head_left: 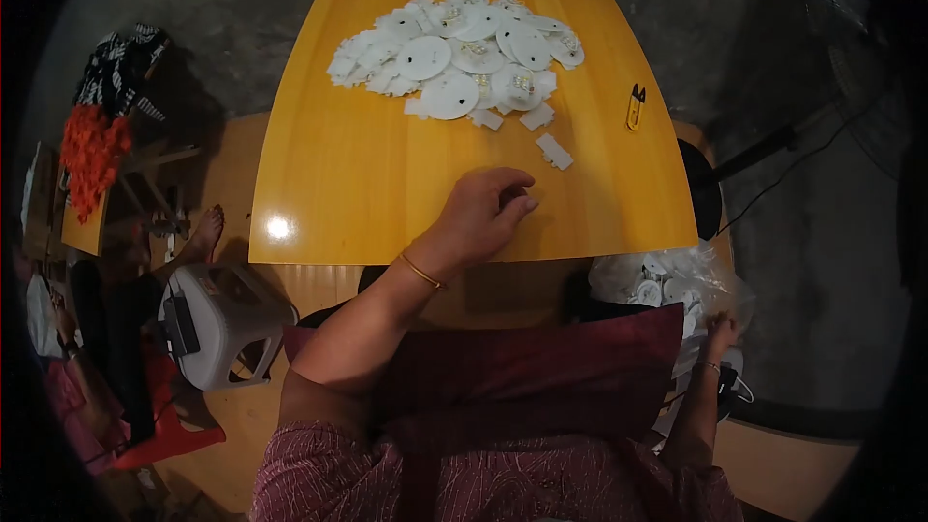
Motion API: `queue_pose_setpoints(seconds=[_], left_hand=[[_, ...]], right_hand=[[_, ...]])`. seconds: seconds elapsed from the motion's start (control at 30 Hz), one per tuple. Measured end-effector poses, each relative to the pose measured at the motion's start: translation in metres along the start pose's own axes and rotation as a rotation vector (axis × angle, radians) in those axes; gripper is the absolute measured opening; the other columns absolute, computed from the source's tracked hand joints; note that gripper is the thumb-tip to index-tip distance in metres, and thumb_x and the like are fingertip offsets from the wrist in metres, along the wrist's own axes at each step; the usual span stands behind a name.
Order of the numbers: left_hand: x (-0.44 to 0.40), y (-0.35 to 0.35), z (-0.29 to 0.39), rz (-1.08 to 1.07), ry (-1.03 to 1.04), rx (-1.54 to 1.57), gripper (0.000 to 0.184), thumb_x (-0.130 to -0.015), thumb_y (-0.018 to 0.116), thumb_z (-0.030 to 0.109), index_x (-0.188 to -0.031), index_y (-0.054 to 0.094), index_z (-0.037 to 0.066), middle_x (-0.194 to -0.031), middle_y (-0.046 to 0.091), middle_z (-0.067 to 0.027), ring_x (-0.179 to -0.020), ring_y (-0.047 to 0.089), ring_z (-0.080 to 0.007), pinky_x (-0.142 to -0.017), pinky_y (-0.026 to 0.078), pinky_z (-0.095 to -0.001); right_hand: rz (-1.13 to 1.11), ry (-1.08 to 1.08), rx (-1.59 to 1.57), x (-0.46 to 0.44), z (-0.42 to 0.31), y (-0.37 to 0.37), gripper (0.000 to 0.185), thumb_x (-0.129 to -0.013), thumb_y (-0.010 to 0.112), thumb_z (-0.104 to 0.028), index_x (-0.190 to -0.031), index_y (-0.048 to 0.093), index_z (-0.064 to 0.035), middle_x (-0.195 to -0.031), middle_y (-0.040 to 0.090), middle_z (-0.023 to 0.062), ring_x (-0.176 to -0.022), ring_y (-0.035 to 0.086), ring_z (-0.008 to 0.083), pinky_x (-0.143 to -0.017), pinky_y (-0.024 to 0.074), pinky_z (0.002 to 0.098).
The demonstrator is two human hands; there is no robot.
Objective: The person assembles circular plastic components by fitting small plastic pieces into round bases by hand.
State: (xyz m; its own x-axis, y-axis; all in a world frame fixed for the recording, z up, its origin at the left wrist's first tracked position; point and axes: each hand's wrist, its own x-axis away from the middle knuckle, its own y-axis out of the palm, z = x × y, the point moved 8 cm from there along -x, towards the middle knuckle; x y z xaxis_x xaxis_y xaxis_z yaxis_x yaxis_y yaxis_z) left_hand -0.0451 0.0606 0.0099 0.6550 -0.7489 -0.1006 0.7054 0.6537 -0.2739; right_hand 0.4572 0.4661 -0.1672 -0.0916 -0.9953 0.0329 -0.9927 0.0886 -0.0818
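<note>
My left hand (pixel 483 212) rests near the table's front edge, its fingers loosely bent and a gap between thumb and forefinger. Nothing shows in it. Just beyond it lies a small white plastic piece (pixel 554 151). Farther back spreads a pile of white round discs (pixel 423 58) and small white pieces; some discs carry a dark spot, others small yellowish parts. Low on the right, my right hand (pixel 723 333) is closed at the side of a clear plastic bag (pixel 710 275). Inside the bag are white round parts (pixel 650 292). The fingertips there are hard to make out.
Yellow thread snips (pixel 635 108) lie on the right of the yellow table (pixel 338 164). A grey plastic stool (pixel 217 329) stands at left, with a dark box on it. Another person's bare foot (pixel 210 230) is beside it. Orange fabric (pixel 92 155) hangs farther left.
</note>
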Motion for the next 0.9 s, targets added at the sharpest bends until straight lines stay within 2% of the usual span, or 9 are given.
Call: queue_pose_setpoints(seconds=[0.1,0.17,0.23,0.37,0.43,0.6,0.73,0.83,0.9], left_hand=[[0.0,-0.003,0.008,0.005,0.006,-0.053,0.025,-0.079,0.06,0.012,-0.099,0.057,-0.002,-0.082,0.062,-0.0108,-0.075,0.059,-0.0147,-0.068,0.048,-0.0256],[0.0,-0.002,0.01,0.009,0.012,-0.065,0.025,-0.078,0.061,0.012,-0.098,0.058,-0.002,-0.082,0.062,-0.0125,-0.075,0.06,-0.0164,-0.068,0.048,-0.0263],[0.0,-0.002,0.012,0.003,0.046,-0.108,0.026,-0.078,0.061,0.013,-0.098,0.058,-0.002,-0.082,0.062,-0.014,-0.073,0.06,-0.0188,-0.067,0.048,-0.0277],[0.005,-0.002,0.022,-0.032,0.156,-0.184,0.024,-0.077,0.061,0.012,-0.096,0.059,-0.002,-0.079,0.061,-0.0145,-0.071,0.06,-0.0206,-0.064,0.047,-0.0291],[0.009,-0.003,0.026,-0.055,0.186,-0.223,0.023,-0.076,0.061,0.014,-0.094,0.059,-0.001,-0.075,0.059,-0.0142,-0.069,0.058,-0.0248,-0.063,0.046,-0.0328],[0.012,-0.01,0.024,-0.039,0.204,-0.339,0.024,-0.075,0.06,0.017,-0.092,0.058,-0.001,-0.071,0.057,-0.0141,-0.069,0.056,-0.0295,-0.064,0.044,-0.0379],[0.018,-0.021,0.028,-0.035,0.215,-0.379,0.023,-0.075,0.06,0.019,-0.09,0.058,0.001,-0.073,0.058,-0.0146,-0.073,0.057,-0.0304,-0.066,0.045,-0.0395],[0.017,-0.023,0.023,-0.103,0.187,-0.436,0.023,-0.076,0.059,0.02,-0.091,0.057,0.002,-0.076,0.059,-0.0147,-0.075,0.057,-0.0307,-0.066,0.045,-0.0397],[0.018,-0.024,0.023,-0.121,0.205,-0.47,0.024,-0.076,0.059,0.019,-0.092,0.057,0.002,-0.077,0.059,-0.0148,-0.076,0.057,-0.0308,-0.066,0.045,-0.0399]], right_hand=[[-0.269,-0.394,0.074,0.038,-0.122,0.11,0.011,-0.083,0.055,-0.008,-0.093,0.052,-0.0022,-0.08,0.053,0.0028,-0.068,0.05,0.0108,-0.06,0.0437,0.0254],[-0.503,-0.681,0.214,0.127,-0.208,0.204,0.012,-0.085,0.052,-0.007,-0.095,0.052,-0.001,-0.082,0.052,0.0017,-0.072,0.049,0.0091,-0.064,0.0429,0.0234],[-0.758,-0.856,0.241,0.197,-0.24,0.274,0.013,-0.084,0.052,-0.006,-0.095,0.051,0.0001,-0.083,0.053,0.0045,-0.072,0.05,0.0108,-0.067,0.0419,0.0224],[-0.925,-1.114,0.372,0.298,-0.27,0.363,0.021,-0.075,0.056,-0.001,-0.096,0.052,-0.0009,-0.086,0.052,0.0156,-0.08,0.053,0.0281,-0.071,0.0435,0.0314],[-0.999,-1.207,0.412,0.319,-0.257,0.396,0.021,-0.073,0.058,-0.002,-0.093,0.053,-0.0018,-0.085,0.052,0.0167,-0.084,0.051,0.033,-0.073,0.0431,0.0357],[-1.051,-1.331,0.487,0.33,-0.234,0.453,0.014,-0.072,0.057,0.0,-0.085,0.052,-0.002,-0.08,0.051,0.0152,-0.079,0.049,0.0336,-0.071,0.0414,0.0382],[-0.95,-1.356,0.385,0.347,-0.254,0.459,0.01,-0.071,0.056,0.001,-0.081,0.053,-0.0013,-0.074,0.051,0.0149,-0.075,0.05,0.0337,-0.07,0.0412,0.0383],[-1.065,-1.237,0.32,0.374,-0.256,0.468,0.021,-0.07,0.057,0.0,-0.091,0.053,-0.0028,-0.085,0.051,0.0155,-0.081,0.05,0.034,-0.073,0.0416,0.0381],[-1.077,-1.42,0.334,0.403,-0.264,0.475,0.035,-0.069,0.06,-0.002,-0.103,0.051,-0.0058,-0.099,0.048,0.0163,-0.088,0.047,0.0345,-0.076,0.0416,0.0386]])
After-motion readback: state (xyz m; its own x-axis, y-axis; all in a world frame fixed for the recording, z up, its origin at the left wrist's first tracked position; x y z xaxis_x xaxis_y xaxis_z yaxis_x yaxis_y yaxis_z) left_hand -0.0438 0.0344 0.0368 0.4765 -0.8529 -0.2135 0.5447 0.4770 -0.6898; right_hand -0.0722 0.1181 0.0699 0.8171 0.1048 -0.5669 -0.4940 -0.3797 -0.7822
